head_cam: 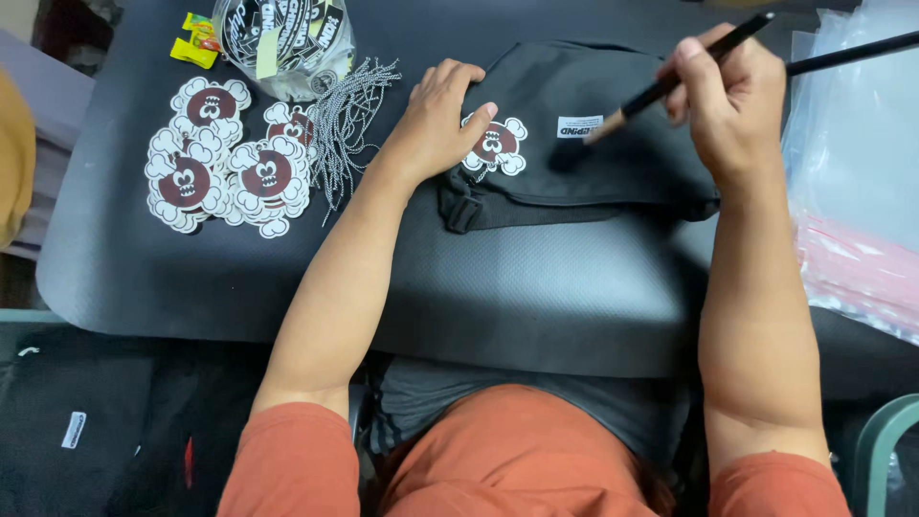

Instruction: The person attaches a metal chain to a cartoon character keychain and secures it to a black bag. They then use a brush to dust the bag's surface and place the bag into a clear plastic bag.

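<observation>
Orange shirt; stickers in bag.

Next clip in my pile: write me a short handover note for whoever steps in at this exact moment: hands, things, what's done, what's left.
Left hand: open, flat on the black bag, fingertips at the cloud-shaped skull tag lying on it.
Right hand: gripping a thin brush, bristle end touching the bag near its small white label.
Spare tags are piled at left on the dark mat, beside a bunch of cords.
Done: one tag laid on the bag.
Left: tag shows no cord attached; spare tags unused.
</observation>
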